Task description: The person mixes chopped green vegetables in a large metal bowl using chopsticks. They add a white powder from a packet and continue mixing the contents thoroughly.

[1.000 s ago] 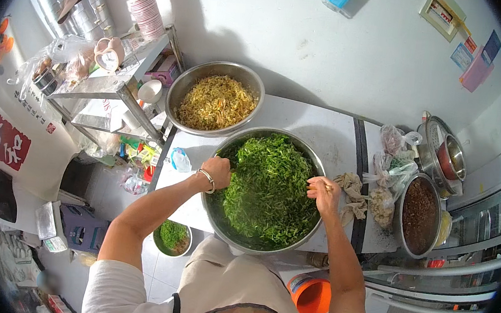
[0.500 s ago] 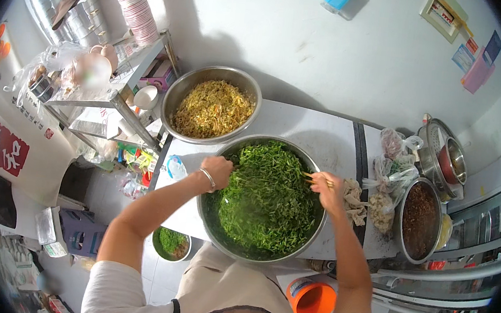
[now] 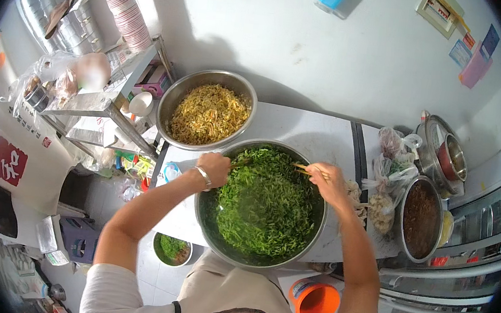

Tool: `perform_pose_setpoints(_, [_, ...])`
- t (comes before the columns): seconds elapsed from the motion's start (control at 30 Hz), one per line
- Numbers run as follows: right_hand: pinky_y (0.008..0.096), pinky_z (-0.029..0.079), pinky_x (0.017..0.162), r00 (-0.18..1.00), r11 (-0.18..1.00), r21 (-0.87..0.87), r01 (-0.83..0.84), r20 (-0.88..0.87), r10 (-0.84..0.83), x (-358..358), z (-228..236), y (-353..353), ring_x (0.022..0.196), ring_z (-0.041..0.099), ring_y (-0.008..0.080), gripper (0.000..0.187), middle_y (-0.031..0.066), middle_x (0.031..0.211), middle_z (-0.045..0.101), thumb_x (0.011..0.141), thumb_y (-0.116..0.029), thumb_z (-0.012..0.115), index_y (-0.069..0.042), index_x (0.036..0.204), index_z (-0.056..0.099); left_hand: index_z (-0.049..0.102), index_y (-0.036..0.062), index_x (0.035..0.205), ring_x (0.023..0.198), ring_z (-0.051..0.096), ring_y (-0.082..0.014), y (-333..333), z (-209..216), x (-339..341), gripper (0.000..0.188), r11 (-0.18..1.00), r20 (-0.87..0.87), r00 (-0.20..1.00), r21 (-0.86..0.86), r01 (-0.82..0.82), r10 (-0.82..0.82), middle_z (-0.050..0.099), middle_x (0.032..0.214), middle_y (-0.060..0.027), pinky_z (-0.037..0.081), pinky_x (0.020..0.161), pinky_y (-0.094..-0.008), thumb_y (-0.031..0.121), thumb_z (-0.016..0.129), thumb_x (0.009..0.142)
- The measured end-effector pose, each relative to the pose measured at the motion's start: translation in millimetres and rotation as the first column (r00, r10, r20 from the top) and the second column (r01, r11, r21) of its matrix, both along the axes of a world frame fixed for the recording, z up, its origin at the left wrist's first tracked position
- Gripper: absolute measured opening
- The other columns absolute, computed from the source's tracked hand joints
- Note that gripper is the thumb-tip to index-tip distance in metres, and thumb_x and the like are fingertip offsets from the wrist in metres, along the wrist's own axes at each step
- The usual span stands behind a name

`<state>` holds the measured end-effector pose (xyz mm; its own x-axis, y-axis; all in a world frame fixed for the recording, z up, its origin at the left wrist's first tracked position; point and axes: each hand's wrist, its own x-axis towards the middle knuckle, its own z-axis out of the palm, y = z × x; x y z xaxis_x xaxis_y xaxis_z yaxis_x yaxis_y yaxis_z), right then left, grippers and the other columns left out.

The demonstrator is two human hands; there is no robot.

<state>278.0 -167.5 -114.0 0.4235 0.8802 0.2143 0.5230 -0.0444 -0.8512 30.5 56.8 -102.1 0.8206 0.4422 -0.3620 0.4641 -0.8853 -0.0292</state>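
A large steel bowl (image 3: 200, 224) of chopped green leaves (image 3: 262, 218) stands at the table's front edge. My left hand (image 3: 213, 169) is at the bowl's far left rim, closed around chopsticks (image 3: 239, 164) whose tips reach in over the greens. Across from it, my right hand (image 3: 327, 182) grips another pair of chopsticks (image 3: 303, 169), pointing inward above the far right of the leaves. Behind the left hand sits a second steel bowl (image 3: 163, 121) with a yellow-brown chopped mixture (image 3: 209, 115).
At the right are plastic bags (image 3: 387, 173), a crumpled cloth (image 3: 353, 193) and a bowl of brown filling (image 3: 421, 221). A metal shelf (image 3: 108, 103) stands left. Below the table are an orange bucket (image 3: 316, 301) and a small bowl of greens (image 3: 171, 246).
Both hands have shifted slightly, the right one up toward the far rim. The left hand's chopsticks now show more plainly, and the greens' surface lies differently.
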Motion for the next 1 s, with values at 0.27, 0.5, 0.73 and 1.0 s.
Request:
perform_pose_setpoints(0.27, [0.0263,0.053,0.061,0.974,0.992,-0.062,-0.114,-0.203,0.100,-36.6,38.8,-22.1,0.068,0.065,0.0140,0.019,0.0091,0.080,0.068,0.092,-0.010,0.052,0.001,0.091,0.067,0.070,0.0070,0.073,0.068,0.066,-0.0304,-15.2,17.3,-13.6,0.021,0.986,0.076,0.984,-0.036,0.164,-0.161,0.065,0.071,-0.0127,0.054,0.061,-0.0430,0.022,0.056,0.080])
perform_pose_setpoints(0.5, [0.0249,0.048,0.053,0.992,0.966,-0.229,0.124,0.000,-0.127,-25.0,9.7,-81.2,0.060,0.063,0.0120,0.025,0.0102,0.072,0.066,0.091,-0.018,0.053,0.002,0.087,0.068,0.065,-0.0023,0.071,0.070,0.065,-0.0386,-1.3,22.1,-41.7,0.033,0.998,0.067,0.996,-0.016,0.057,-0.055,0.064,0.072,-0.0214,0.053,0.069,-0.0464,0.025,0.052,0.084])
perform_pose_setpoints(0.73, [0.0272,0.050,0.051,0.925,0.972,-0.153,0.178,-0.310,-0.218,-70.1,-20.1,-56.5,0.056,0.062,0.0123,0.023,0.0059,0.064,0.063,0.089,-0.019,0.054,0.000,0.086,0.067,0.066,-0.0039,0.072,0.069,0.063,-0.0409,-16.1,-21.1,-34.8,0.028,0.963,0.163,0.985,-0.270,-0.011,0.057,0.062,0.069,-0.0262,0.052,0.070,-0.0460,0.022,0.057,0.078])
perform_pose_setpoints(1.0, [0.0259,0.051,0.055,0.971,0.927,-0.365,0.082,0.241,0.009,-65.3,75.2,-57.2,0.056,0.061,0.0127,0.026,0.0049,0.062,0.061,0.091,-0.016,0.049,0.001,0.080,0.065,0.068,-0.0010,0.078,0.073,0.065,-0.0391,-9.8,63.4,-27.5,0.024,0.993,0.013,0.995,-0.060,0.099,-0.098,0.066,0.075,-0.0222,0.053,0.070,-0.0446,0.021,0.060,0.074])
